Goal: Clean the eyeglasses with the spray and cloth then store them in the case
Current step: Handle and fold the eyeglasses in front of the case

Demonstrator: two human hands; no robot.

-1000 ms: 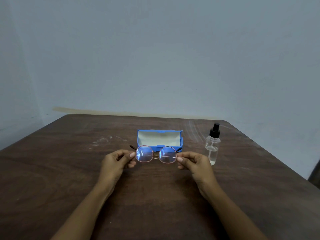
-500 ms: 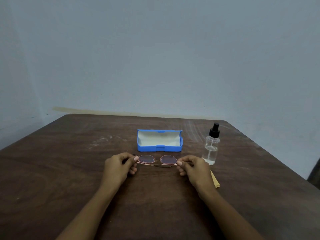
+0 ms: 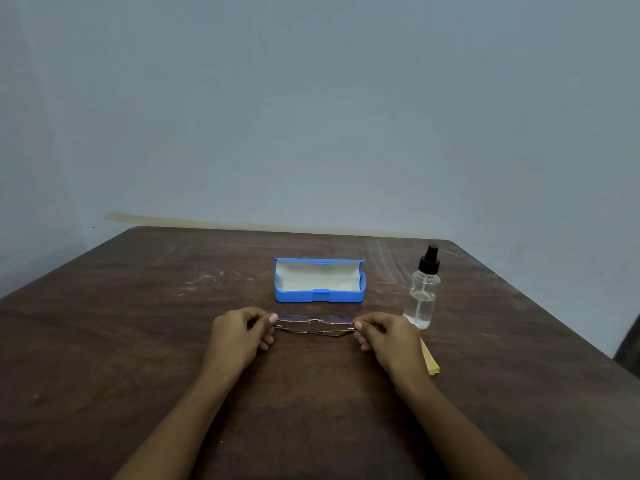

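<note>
Thin pink-rimmed eyeglasses (image 3: pixel 315 323) with folded temples lie almost flat just above the table, lenses facing up. My left hand (image 3: pixel 239 336) pinches their left end and my right hand (image 3: pixel 386 336) pinches their right end. Behind them the blue case (image 3: pixel 320 295) stands open with a pale lining. A clear spray bottle (image 3: pixel 422 292) with a black nozzle stands upright to the right of the case. A yellow cloth (image 3: pixel 429 358) lies on the table, mostly hidden behind my right hand.
The dark wooden table (image 3: pixel 138 341) reaches back to a blue-grey wall. Its right edge runs diagonally past the bottle, and a dark object (image 3: pixel 628 348) shows beyond it at the far right.
The eyeglasses went from upright, lenses facing me, to tilted flat and lowered toward the table. Both hands came down with them, which uncovered part of the yellow cloth.
</note>
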